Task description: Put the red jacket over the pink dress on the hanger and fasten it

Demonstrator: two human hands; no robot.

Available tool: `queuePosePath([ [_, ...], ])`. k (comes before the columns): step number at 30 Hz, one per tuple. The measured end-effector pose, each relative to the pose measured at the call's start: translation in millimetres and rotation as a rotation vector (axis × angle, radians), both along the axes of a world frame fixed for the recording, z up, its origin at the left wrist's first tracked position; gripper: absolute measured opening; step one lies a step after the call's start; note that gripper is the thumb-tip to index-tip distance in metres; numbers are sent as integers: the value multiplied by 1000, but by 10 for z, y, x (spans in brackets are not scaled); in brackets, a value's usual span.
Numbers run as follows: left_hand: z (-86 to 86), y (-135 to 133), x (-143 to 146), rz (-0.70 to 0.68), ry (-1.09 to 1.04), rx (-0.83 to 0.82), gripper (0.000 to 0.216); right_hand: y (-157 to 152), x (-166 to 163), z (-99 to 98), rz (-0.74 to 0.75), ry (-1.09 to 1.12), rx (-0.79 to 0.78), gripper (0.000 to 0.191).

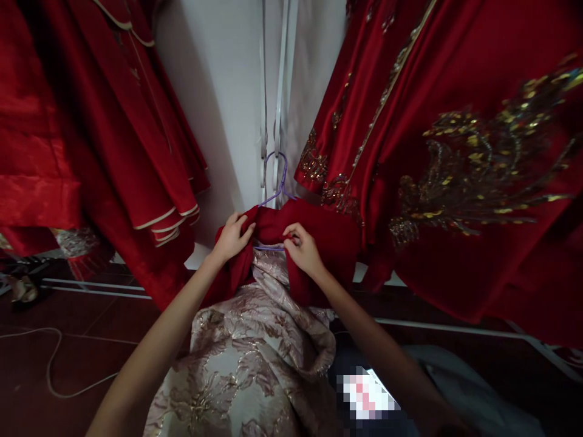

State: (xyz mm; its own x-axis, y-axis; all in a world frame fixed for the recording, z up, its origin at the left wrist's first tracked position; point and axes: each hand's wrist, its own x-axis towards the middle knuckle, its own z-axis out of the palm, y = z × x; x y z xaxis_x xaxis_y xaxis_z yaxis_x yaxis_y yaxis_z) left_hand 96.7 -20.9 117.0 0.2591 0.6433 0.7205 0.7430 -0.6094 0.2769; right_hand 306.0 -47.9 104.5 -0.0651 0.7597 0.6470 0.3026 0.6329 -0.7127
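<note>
A dark red garment [328, 240] hangs over a purple wire hanger [279, 182] in front of me. Its pale pink brocade part with gold flower patterns [255, 358] spills down toward me. My left hand [233, 235] grips the red fabric at the hanger's left shoulder, fingers closed on the cloth. My right hand [303, 247] pinches the red fabric at the hanger's lower bar, fingers curled. The hanger's hook points up toward a white rail [277, 91].
Red satin gowns with cream piping [113, 121] hang at the left. A red gown with gold sequin embroidery [478, 158] hangs at the right. A white wall stands behind. A white cable [50, 364] lies on the dark floor at left. A blurred patch sits near my right forearm.
</note>
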Motion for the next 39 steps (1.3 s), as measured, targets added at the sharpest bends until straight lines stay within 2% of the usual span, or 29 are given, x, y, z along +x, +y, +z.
queuePosePath([
  [3,-63,-157,42,165,-114,104,15,-37,-21,-13,66,-54,-61,12],
  [5,-130,-276,114,254,-251,95,16,-58,28,-8,56,-67,-67,11],
  [7,-187,-371,215,271,-402,45,16,-74,72,13,43,-79,-54,10],
  [10,-213,-450,395,169,-531,-26,20,-88,79,51,49,-88,-46,7],
  [13,-200,-501,562,-69,-457,-184,22,-102,33,54,99,-101,-68,7],
  [15,-213,-556,642,-164,-431,-294,23,-118,5,22,139,-90,-85,9],
  [21,-397,-747,746,-208,-746,-372,34,-157,31,-158,302,68,-171,18],
  [26,-503,-737,763,-235,-1009,-350,23,-184,69,-222,280,93,-171,18],
  [29,-491,-733,766,-225,-1013,-333,16,-222,80,-200,278,42,-157,18],
  [33,-412,-796,758,-178,-896,-306,8,-287,96,-148,244,-27,-124,19],
  [36,-358,-850,744,-121,-765,-292,11,-334,102,-112,211,-73,-94,18],
  [39,-339,-864,736,-59,-728,-274,13,-376,110,-84,173,-123,-66,18],
])
